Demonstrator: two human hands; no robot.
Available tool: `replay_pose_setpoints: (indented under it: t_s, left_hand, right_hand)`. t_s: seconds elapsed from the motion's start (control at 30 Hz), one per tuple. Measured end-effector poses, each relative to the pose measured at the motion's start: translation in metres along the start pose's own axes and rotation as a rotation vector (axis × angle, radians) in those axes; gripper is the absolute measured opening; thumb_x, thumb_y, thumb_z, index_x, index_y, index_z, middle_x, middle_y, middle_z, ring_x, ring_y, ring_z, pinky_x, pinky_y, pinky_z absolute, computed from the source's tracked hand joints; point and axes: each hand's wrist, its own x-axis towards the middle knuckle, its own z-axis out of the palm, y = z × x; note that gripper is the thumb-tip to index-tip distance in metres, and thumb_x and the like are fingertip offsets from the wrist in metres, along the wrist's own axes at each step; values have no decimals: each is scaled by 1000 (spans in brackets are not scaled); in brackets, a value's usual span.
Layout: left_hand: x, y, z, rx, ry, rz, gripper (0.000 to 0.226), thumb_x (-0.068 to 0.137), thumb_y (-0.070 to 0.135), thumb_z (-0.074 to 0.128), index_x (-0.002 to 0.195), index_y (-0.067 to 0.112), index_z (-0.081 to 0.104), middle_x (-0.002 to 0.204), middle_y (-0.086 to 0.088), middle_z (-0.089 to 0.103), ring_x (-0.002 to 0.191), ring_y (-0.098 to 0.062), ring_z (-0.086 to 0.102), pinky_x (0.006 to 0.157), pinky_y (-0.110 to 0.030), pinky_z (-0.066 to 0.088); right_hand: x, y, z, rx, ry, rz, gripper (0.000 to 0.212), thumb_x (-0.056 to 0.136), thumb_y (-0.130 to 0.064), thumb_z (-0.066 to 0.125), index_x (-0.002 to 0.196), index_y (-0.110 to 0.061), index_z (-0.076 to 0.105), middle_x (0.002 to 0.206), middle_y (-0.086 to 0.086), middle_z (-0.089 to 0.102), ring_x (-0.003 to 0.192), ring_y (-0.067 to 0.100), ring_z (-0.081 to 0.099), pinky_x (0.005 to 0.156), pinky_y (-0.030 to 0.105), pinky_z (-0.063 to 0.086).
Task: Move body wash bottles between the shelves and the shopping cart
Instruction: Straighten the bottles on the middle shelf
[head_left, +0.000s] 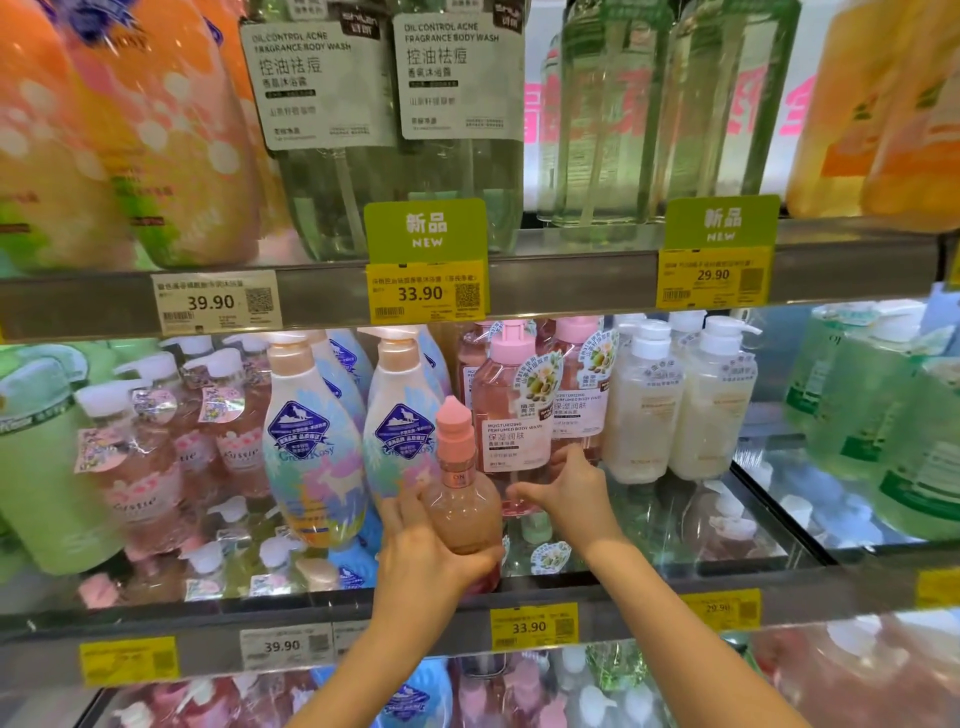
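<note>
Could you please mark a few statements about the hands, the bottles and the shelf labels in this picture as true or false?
1. The left hand grips a pink-capped bottle. True.
2. The right hand hangs idle below the shelf. False: it reaches to the base of the pink pump bottle on the shelf.
3. The yellow price label under the green NEW sign reads 33.90. True.
4. The white pump bottles stand left of the pink pump bottle. False: they stand to its right.

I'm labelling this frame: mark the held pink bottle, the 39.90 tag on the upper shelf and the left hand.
held pink bottle (464, 512): head view, on its clear body.
39.90 tag (215, 302): head view, on the printed price.
left hand (423, 558): head view, on its back.
</note>
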Motion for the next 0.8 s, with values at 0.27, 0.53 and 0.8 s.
replay_pose_setpoints:
  t_s: [0.27, 0.53, 0.8]
  left_hand:
    - [1, -2, 1, 33, -22, 0, 101, 52, 46, 87, 130, 10, 34, 123, -8, 31, 114, -34, 50, 92, -49, 45]
    - [3, -6, 2, 26, -16, 4, 101, 50, 46, 87, 130, 12, 35, 119, -5, 31, 114, -33, 49, 93, -50, 44]
    - [4, -8, 3, 31, -44, -4, 103, 53, 48, 85, 134, 13, 31, 122, -3, 29, 119, -29, 44, 97, -48, 42]
  right_hand:
    - [13, -7, 7, -28, -54, 94, 44, 63, -37, 85, 84, -4, 66, 79, 3, 68, 77, 15, 64, 68, 28, 50]
    - [27, -14, 25, -102, 14, 150, 44, 66, -45, 82, 78, -5, 68, 73, 4, 68, 67, 16, 62, 59, 29, 52]
    - [29, -12, 24, -272, 44, 152, 47, 76, -51, 71, 66, -6, 59, 58, 1, 52, 65, 20, 54, 54, 27, 36]
